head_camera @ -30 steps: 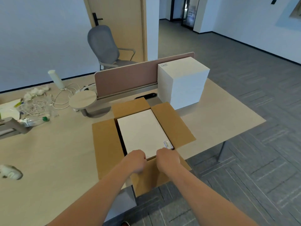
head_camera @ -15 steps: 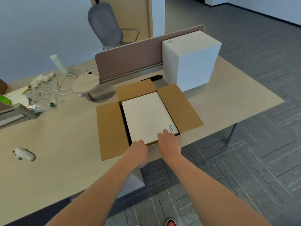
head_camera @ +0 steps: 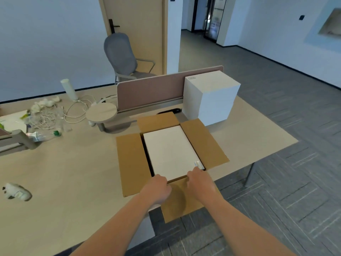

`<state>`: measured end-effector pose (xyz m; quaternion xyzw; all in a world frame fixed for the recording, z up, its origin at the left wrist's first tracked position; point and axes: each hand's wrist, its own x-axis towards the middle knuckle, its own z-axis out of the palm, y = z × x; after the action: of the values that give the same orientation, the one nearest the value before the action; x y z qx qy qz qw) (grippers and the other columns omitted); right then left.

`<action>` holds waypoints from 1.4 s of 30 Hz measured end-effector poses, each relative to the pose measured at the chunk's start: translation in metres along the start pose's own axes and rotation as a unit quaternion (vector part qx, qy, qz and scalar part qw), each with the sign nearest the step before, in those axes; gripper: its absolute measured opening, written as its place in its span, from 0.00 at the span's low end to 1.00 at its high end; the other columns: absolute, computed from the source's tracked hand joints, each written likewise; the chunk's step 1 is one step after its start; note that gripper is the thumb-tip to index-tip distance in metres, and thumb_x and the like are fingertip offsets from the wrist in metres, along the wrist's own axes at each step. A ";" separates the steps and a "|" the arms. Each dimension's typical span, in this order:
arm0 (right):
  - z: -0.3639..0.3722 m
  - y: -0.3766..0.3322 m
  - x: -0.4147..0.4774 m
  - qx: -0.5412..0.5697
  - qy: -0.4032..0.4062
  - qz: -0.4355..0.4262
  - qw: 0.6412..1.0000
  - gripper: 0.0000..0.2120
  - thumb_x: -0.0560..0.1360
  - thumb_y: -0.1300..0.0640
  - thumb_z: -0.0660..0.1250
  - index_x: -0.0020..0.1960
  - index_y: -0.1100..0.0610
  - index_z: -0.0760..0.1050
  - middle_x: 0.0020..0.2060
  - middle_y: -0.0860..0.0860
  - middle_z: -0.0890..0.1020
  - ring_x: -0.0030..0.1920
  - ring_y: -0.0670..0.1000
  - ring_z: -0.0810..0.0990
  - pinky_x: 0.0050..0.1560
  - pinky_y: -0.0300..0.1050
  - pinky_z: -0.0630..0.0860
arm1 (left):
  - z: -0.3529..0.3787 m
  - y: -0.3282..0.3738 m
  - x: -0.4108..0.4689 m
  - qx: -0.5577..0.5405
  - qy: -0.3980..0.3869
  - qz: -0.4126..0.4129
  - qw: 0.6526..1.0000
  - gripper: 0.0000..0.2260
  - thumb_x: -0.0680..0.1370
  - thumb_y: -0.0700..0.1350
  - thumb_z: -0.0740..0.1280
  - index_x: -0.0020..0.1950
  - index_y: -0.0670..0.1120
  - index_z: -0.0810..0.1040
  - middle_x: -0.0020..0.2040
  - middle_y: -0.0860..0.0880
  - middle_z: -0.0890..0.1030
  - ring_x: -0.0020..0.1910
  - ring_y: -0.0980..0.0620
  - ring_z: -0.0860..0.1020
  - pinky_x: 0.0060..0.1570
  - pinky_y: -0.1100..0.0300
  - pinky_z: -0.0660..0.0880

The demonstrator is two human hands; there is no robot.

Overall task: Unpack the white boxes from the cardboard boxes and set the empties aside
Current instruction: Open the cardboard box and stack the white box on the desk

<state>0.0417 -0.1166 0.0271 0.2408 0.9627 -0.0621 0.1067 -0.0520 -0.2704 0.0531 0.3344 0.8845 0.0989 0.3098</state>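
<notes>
An open cardboard box (head_camera: 132,163) sits at the near edge of the desk, all flaps folded outward. Inside lies a flat white box (head_camera: 170,152) with a small label at its near right corner. My left hand (head_camera: 156,188) and my right hand (head_camera: 200,182) both rest at the near edge of the white box, fingers curled down over that edge into the cardboard box. The fingertips are hidden, so a firm grip is unclear. A stack of white boxes (head_camera: 210,97) stands on the desk behind, to the right.
A brown desk divider (head_camera: 147,91) runs behind the cardboard box, with a grey office chair (head_camera: 121,56) beyond it. To the left lie tangled white cables (head_camera: 48,117), a plastic bottle (head_camera: 44,135) and a round wooden stand (head_camera: 101,112). A white crumpled object (head_camera: 15,191) lies at far left.
The view tilted down and then back up. Both hands stayed at the near edge of the white box; the near flap now hangs down in front of the desk edge.
</notes>
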 end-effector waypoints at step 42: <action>-0.067 -0.010 0.221 0.164 -0.192 0.110 0.961 0.19 0.76 0.51 0.52 0.60 0.59 0.73 0.51 0.50 0.74 0.41 0.53 0.76 0.46 0.46 0.70 | -0.074 -0.008 0.135 -0.127 0.083 -0.286 0.946 0.12 0.81 0.40 0.55 0.37 0.45 0.65 0.36 0.50 0.70 0.39 0.49 0.71 0.33 0.61 0.66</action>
<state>-0.1652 -0.0147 0.0412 0.3430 0.8684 -0.2519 0.2546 -0.1810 -0.1861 0.0433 0.0154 0.9457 0.1456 0.2902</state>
